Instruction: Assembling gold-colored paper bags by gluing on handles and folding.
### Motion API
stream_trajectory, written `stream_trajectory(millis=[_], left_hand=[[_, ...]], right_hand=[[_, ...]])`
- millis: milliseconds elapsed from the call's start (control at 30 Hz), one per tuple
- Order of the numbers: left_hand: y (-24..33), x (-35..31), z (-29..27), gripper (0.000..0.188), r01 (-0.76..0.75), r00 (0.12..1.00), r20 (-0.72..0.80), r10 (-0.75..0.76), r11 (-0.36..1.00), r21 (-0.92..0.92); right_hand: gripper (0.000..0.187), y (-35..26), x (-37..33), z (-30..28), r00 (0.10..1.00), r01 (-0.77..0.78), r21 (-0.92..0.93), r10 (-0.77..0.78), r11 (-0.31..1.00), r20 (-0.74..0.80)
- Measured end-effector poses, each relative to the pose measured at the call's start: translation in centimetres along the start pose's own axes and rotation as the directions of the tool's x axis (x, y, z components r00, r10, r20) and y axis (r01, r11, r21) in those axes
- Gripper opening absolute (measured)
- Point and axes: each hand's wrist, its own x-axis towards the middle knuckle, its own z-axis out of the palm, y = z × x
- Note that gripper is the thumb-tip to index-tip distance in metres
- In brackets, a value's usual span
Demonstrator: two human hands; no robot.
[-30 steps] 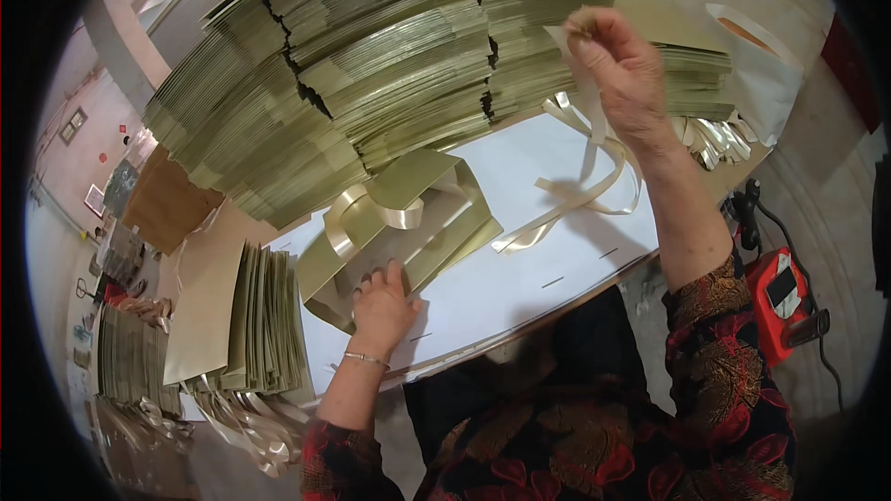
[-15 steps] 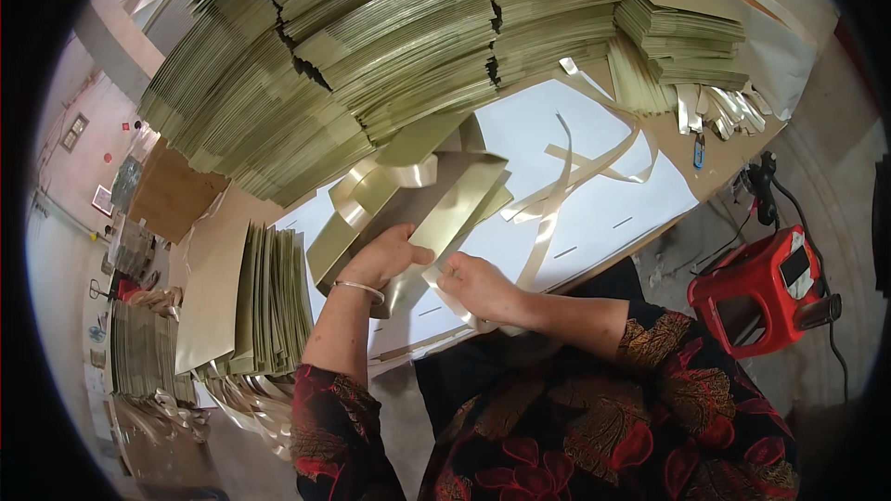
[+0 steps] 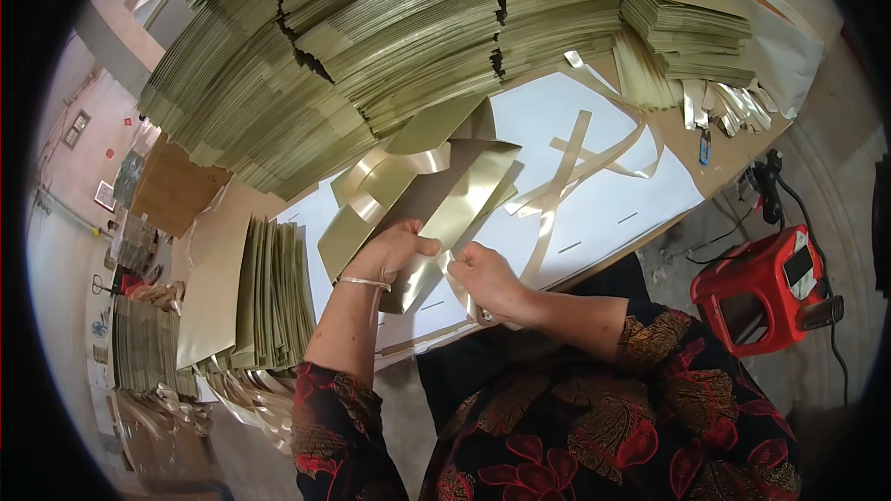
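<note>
A gold cardboard box (image 3: 478,184), open at the top with its dark inside showing, lies slanted in front of me. My left hand (image 3: 397,250) grips its near side wall, thumb on the outside and fingers inside. Across the box's far wall runs a shiny gold ribbon loop (image 3: 429,162). My right hand (image 3: 484,278) is closed in a pinch on a pale gold ribbon (image 3: 457,290) beside the near wall, and the ribbon trails down below the fist. Loose ribbon strips (image 3: 559,187) lie crossed on the white sheet (image 3: 640,181) to the right.
Tall stacks of flat gold cardboard (image 3: 399,46) line the far side. More folded pieces with ribbons (image 3: 274,301) stand at the left. A blue cutter (image 3: 704,147) lies at the table's right, and a red plastic stool (image 3: 742,301) stands beyond the table edge.
The box and both hands sit slightly further right in view. My right hand has drawn closer to the near wall with the ribbon, and one loose strip has shifted.
</note>
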Motion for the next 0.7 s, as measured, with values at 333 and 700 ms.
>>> stream_trajectory(millis=[333,700], left_hand=[[-0.9,-0.2,0.4,0.024,-0.010,1.000,-0.028,0.010,1.000,-0.022],[-2.5,-0.2,-1.0,0.030,-0.093,0.996,-0.018,0.091,0.990,-0.110]], right_hand=[[0.028,-2.3,-1.3,0.1,0.959,-0.243,0.272,0.190,0.931,0.208],[0.030,-2.4,-2.8,-0.2,0.894,-0.390,0.417,0.230,0.821,0.385]])
